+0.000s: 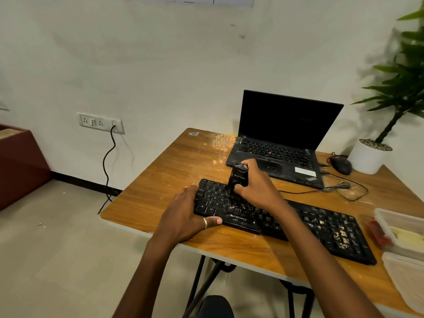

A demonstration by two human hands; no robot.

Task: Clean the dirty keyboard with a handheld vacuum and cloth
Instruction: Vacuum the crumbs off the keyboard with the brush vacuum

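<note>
Wooden, orange-brown, the rounded-corner table (183, 161) carries pale scuffs and dust near its far edge. A black open laptop (289, 120) with a dark screen sits at the back; its palm rest bears a white sticker I cannot read and a corner logo that looks like ThinkPad. The long black plastic keyboard (321, 226) lies diagonally across the near side, "ZEBRONICS" printed on its front edge and pale crumbs scattered over the right-hand keys.

At the right edge a clear plastic rectangular tub (401, 223) holds something pale yellow that I cannot identify. A white round pot (367, 159), topped with pebbles, holds a green leafy plant (403, 83).

The left hand (185, 216) lies flat on the keyboard's left end, fingers spread and thumb along the front edge. The right hand (257, 187) wraps around a small black handheld vacuum (238, 177), standing nozzle-down on the upper left keys; its lettering is blurred. A black corded mouse (341, 165) rests beside the pot.
</note>
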